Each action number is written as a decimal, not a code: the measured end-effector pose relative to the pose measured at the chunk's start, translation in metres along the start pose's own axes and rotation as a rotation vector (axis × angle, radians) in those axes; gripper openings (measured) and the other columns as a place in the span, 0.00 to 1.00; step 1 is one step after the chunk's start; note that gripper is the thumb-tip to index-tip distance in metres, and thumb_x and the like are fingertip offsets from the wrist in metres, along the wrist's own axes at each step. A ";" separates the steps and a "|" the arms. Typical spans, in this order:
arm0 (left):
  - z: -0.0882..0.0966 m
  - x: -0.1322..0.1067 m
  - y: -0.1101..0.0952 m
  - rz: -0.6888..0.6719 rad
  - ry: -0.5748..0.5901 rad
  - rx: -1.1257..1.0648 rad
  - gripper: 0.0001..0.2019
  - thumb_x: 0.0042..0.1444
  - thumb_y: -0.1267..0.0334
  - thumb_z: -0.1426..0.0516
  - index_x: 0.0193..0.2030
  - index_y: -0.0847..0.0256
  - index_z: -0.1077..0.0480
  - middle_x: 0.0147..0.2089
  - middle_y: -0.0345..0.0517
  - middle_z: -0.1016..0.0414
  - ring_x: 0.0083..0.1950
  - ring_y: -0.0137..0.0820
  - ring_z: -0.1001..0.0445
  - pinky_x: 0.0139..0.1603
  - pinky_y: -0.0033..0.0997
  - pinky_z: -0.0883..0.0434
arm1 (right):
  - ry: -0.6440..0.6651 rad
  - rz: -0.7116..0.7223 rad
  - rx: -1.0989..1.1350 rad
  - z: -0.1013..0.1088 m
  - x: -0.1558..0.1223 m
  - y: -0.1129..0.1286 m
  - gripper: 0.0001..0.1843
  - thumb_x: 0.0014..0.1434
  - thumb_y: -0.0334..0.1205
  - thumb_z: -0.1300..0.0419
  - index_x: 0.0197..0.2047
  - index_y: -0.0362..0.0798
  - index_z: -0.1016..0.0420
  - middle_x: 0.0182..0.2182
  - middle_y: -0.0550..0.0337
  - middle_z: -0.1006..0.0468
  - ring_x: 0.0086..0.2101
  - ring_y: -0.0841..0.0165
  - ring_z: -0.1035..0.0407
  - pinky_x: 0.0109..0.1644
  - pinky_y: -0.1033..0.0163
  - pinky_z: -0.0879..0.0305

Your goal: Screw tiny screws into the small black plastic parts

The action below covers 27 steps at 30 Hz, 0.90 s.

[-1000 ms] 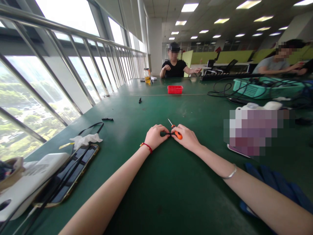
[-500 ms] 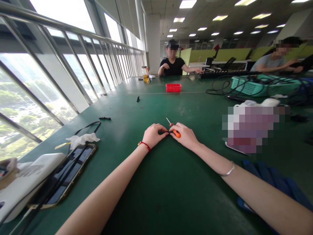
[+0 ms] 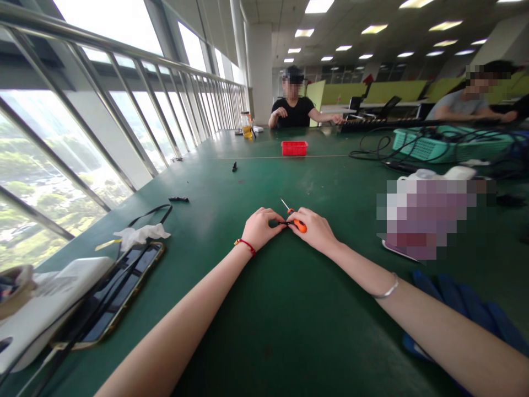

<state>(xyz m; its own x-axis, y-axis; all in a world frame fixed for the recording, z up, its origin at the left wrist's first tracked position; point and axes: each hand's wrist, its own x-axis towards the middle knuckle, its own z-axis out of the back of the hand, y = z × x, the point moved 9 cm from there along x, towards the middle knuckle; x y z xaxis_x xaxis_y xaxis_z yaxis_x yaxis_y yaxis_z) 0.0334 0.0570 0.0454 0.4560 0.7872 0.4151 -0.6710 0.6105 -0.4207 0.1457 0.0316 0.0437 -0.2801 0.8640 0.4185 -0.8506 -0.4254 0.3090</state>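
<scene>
Above the middle of the green table (image 3: 264, 309), my two hands meet at the fingertips. My left hand (image 3: 262, 229) pinches a small black piece (image 3: 283, 223), too small to name and partly covered by the fingers. An orange-handled screwdriver (image 3: 300, 225) sits in my right hand (image 3: 316, 229), its thin metal shaft pointing up and to the left, away from the black piece. The right thumb and fingertips also touch the near end of that piece. Most of the right fingers are hidden behind the hand.
A red tray (image 3: 294, 148) stands farther back. On the left lie a phone (image 3: 136, 275), cables and a tissue (image 3: 142, 235); small black parts (image 3: 178, 199) lie beyond. To the right are blue gloves (image 3: 458, 303) and a teal basket (image 3: 454, 146). Two people sit at the far side.
Both hands keep nearly the same pose around the black piece and screwdriver. The whole view has shifted slightly. The person at far right has lowered a hand.
</scene>
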 end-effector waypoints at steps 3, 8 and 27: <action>0.000 0.000 0.000 -0.003 0.000 -0.006 0.08 0.52 0.59 0.43 0.34 0.56 0.23 0.37 0.41 0.23 0.41 0.33 0.30 0.44 0.32 0.33 | -0.006 0.001 0.004 0.000 0.000 -0.001 0.08 0.57 0.38 0.44 0.39 0.53 0.27 0.36 0.60 0.29 0.38 0.69 0.33 0.33 0.67 0.41; -0.001 0.000 0.000 -0.006 -0.002 -0.017 0.08 0.54 0.58 0.44 0.34 0.56 0.23 0.36 0.42 0.23 0.41 0.33 0.30 0.44 0.32 0.33 | -0.008 0.002 0.005 0.000 0.000 -0.001 0.08 0.56 0.37 0.44 0.40 0.53 0.27 0.36 0.60 0.29 0.38 0.68 0.33 0.33 0.67 0.40; 0.001 0.000 -0.002 -0.022 -0.015 -0.032 0.06 0.51 0.60 0.42 0.34 0.56 0.24 0.36 0.40 0.23 0.41 0.33 0.30 0.44 0.32 0.33 | -0.018 0.029 -0.047 0.001 0.000 0.003 0.08 0.56 0.37 0.43 0.40 0.53 0.27 0.36 0.60 0.29 0.36 0.70 0.33 0.32 0.68 0.41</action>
<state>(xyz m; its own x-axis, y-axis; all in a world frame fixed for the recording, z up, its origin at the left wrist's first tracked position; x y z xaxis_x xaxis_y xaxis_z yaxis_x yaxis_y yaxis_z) 0.0339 0.0557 0.0471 0.4614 0.7726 0.4361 -0.6422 0.6300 -0.4367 0.1436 0.0297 0.0454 -0.2972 0.8465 0.4416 -0.8625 -0.4365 0.2562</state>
